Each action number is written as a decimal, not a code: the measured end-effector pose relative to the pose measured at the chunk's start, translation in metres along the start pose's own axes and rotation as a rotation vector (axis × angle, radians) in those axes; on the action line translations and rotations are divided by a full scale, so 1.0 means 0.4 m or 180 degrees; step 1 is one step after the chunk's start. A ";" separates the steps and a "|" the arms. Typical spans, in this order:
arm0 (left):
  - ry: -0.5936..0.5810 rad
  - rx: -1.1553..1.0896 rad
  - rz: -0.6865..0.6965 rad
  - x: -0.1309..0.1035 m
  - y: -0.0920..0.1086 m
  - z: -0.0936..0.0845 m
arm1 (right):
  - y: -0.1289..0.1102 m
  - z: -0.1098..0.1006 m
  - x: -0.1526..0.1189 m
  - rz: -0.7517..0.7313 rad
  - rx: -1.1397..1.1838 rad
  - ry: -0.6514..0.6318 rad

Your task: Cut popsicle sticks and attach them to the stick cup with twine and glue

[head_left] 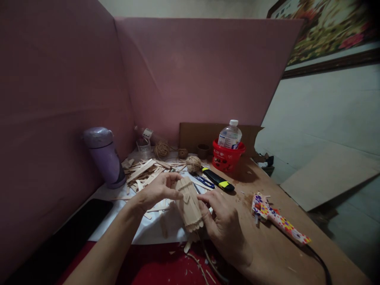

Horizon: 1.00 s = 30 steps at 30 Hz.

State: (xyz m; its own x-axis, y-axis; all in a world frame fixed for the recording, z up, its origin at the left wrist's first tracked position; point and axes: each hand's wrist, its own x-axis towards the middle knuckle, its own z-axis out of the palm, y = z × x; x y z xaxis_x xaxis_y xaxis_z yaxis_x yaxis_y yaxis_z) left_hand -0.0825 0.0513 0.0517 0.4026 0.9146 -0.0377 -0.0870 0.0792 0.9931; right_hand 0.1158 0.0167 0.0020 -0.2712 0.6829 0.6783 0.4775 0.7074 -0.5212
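Between my two hands is a small panel of popsicle sticks (190, 209), laid side by side with crosspieces near both ends and a small wooden bit on its face. My left hand (158, 192) grips its left edge near the top, thumb on the face. Fingers of my right hand (221, 217) close on the right edge, partly hidden behind the panel. Just beyond lie a black and yellow utility knife (218, 180) and a blue-handled tool (203, 182). A pile of loose popsicle sticks (145, 172) spreads to the left.
A purple tumbler (107, 162) stands at left, near a black phone-like slab (86, 217). Behind are twine balls (193, 164), a clear cup (144, 149) and a red bucket (227, 160) with a plastic bottle (230, 136). A flower-patterned glue gun (279, 217) with a cord lies right.
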 end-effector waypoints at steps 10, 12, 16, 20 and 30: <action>0.0052 -0.0021 0.0055 0.003 -0.003 0.003 | -0.004 -0.002 0.002 -0.0066 -0.0082 0.0063; 0.0048 -0.0017 0.0049 0.004 -0.004 0.002 | -0.003 -0.001 0.001 -0.0067 -0.0091 0.0048; 0.0046 -0.0046 0.0013 0.005 -0.005 0.001 | -0.001 0.000 0.001 -0.0106 -0.0130 0.0068; 0.0047 -0.0014 0.0033 0.007 -0.006 0.002 | -0.001 -0.001 0.002 -0.0084 -0.0167 0.0060; 0.0099 -0.0166 0.0348 0.000 0.005 -0.006 | 0.013 -0.012 0.010 0.0192 0.0000 0.0384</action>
State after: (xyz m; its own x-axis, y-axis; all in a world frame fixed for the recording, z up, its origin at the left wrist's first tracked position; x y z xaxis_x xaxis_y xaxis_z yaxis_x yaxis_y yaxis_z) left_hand -0.0850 0.0523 0.0533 0.3599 0.9306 0.0662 -0.1763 -0.0018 0.9843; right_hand 0.1211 0.0224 0.0044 -0.1396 0.6972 0.7032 0.4898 0.6658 -0.5629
